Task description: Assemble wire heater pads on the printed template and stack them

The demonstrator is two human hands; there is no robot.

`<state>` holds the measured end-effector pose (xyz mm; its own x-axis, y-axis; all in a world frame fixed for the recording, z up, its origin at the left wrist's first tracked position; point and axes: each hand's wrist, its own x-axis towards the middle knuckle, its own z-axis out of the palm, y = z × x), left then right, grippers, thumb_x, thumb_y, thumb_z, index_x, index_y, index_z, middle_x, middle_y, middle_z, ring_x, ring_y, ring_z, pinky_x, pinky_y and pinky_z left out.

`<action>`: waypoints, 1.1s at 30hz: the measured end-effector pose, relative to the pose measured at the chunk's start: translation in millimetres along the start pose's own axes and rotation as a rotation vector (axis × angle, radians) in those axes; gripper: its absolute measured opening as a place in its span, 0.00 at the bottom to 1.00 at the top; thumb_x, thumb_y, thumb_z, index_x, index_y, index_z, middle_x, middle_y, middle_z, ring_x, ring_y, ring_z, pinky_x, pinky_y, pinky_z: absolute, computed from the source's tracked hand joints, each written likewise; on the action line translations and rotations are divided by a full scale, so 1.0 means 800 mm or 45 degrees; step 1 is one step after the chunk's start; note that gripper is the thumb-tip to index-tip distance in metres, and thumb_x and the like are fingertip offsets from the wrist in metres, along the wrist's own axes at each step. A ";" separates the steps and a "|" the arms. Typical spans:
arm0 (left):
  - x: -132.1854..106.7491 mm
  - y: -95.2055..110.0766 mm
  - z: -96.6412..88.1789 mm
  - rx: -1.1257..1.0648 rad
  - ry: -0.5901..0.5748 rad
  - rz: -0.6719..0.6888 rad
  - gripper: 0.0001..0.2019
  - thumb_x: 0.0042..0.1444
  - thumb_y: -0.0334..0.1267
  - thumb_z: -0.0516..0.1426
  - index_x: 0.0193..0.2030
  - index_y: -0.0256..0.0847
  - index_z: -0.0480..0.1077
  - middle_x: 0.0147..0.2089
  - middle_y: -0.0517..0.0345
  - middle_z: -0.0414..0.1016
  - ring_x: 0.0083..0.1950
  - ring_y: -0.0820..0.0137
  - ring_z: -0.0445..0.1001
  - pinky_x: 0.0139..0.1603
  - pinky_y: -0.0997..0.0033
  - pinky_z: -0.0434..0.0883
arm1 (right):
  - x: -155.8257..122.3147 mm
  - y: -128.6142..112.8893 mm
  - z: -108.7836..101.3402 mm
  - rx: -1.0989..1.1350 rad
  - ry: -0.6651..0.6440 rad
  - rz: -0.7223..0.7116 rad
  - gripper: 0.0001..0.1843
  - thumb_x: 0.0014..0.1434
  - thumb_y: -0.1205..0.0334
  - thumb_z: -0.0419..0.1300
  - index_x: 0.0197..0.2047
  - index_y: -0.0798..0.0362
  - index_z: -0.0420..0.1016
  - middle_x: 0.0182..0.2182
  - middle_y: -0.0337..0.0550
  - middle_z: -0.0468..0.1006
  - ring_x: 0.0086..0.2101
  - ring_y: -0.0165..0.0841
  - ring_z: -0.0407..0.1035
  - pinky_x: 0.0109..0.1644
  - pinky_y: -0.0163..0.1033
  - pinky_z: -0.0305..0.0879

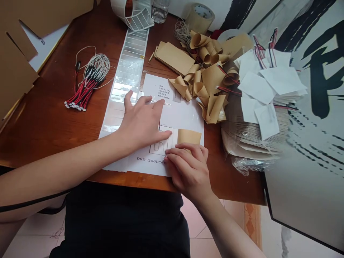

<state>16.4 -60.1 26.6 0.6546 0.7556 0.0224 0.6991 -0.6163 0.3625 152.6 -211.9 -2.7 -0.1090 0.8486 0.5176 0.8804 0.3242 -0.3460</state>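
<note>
1. White sheet (pixel 185 116) below; steady it flat with left hand (pixel 142 120), splayed wide above it.
2. Across to right hand (pixel 189 165), pinching brown paper (pixel 189 135) at sheet's lower right: keep edges flat.
3. Counting rightwards: one red-white wire bundle (pixel 92 75), one label strip (pixel 131 61), one sheet, one held paper, one stack (pixel 260 87).

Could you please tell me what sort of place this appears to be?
It looks like a small workstation for assembling electrical parts, though I can't be sure. A bundle of red, black and white wires lies on the wooden table, along with a printed sheet marked "DRS-206DC" and a roll of tape.
</note>
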 end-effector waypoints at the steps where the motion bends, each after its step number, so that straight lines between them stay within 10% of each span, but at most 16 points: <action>1: 0.000 0.000 0.000 0.003 -0.001 0.001 0.37 0.56 0.56 0.63 0.69 0.40 0.67 0.58 0.42 0.81 0.73 0.44 0.64 0.76 0.30 0.37 | 0.000 0.000 0.000 0.003 -0.002 0.001 0.07 0.66 0.72 0.64 0.38 0.51 0.74 0.37 0.39 0.87 0.43 0.40 0.75 0.51 0.49 0.58; 33: 0.000 0.000 -0.002 0.013 -0.013 0.008 0.36 0.57 0.56 0.63 0.69 0.41 0.66 0.58 0.42 0.81 0.74 0.44 0.63 0.76 0.31 0.38 | 0.002 -0.002 -0.002 0.004 0.006 -0.024 0.08 0.65 0.73 0.64 0.38 0.50 0.74 0.35 0.39 0.86 0.38 0.38 0.74 0.49 0.49 0.60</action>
<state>15.9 -60.0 27.9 0.6621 0.7492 0.0151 0.6976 -0.6236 0.3530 152.1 -211.5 -0.1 -0.1232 0.8404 0.5277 0.8770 0.3411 -0.3384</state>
